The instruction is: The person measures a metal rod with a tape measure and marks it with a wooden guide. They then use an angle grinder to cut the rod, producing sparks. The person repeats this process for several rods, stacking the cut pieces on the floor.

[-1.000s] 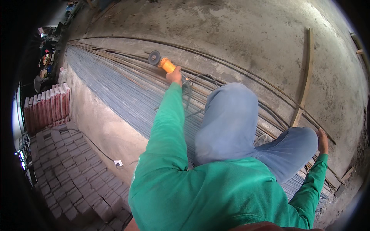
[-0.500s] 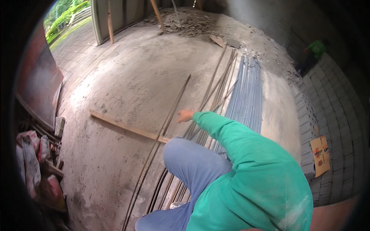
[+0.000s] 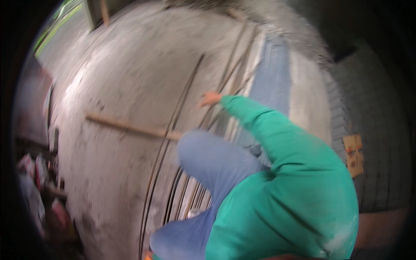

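My right hand (image 3: 210, 99) reaches out to the left in a green sleeve, above the bare floor between two groups of thin metal rods. The picture is smeared, but its fingers look spread, with nothing seen in them. Left of it lies a pair of long dark rods (image 3: 181, 104), crossing a wooden strip (image 3: 125, 125). Just right of the hand, more brown rods (image 3: 236, 71) run away from me, beside a bundle of bluish-grey rods (image 3: 272, 82). At the bottom edge shows a skin-coloured sliver, perhaps my left hand (image 3: 149, 255); its fingers are hidden.
My bent knees in blue trousers (image 3: 208, 151) hide part of the rods. Stacked grey blocks (image 3: 377, 130) rise at the right, with a torn piece of cardboard (image 3: 354, 154) against them. Crumpled sacks (image 3: 34, 190) and scraps lie at the left. Rubble (image 3: 255, 11) lies far off.
My view has tilted down, so the floor and rods sit higher in the picture and blur. My right hand has shifted slightly away from the wooden strip. A sliver has appeared at the bottom edge.
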A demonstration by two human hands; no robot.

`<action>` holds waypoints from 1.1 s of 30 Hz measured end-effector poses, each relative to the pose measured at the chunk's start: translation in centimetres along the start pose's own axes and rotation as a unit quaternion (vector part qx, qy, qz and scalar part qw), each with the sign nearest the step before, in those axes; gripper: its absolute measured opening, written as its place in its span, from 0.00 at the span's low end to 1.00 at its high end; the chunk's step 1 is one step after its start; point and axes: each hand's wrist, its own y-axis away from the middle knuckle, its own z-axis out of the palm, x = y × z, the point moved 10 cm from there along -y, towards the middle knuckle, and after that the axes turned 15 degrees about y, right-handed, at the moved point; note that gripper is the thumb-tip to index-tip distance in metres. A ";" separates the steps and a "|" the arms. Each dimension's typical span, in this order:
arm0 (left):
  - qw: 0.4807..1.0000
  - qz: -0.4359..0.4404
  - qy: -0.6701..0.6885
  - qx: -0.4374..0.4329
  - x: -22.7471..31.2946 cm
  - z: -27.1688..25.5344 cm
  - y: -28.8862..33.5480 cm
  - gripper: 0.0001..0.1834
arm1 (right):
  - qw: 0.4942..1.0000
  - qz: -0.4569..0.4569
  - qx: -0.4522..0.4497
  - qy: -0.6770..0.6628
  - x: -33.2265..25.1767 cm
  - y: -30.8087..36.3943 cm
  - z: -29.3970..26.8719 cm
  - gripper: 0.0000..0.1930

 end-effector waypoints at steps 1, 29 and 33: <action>1.000 -0.014 0.012 0.007 -0.6 -1.6 -1.0 0.28 | 0.999 0.025 0.017 -0.041 0.3 0.2 -0.1 0.43; 0.914 0.377 -0.040 -0.148 19.8 -4.1 8.2 0.23 | 0.922 -0.264 0.093 0.267 -13.3 -8.7 -2.2 0.13; 0.820 0.498 -0.106 -0.261 25.0 3.8 14.5 0.23 | 0.921 -0.293 0.131 0.221 -13.4 -8.2 -3.8 0.13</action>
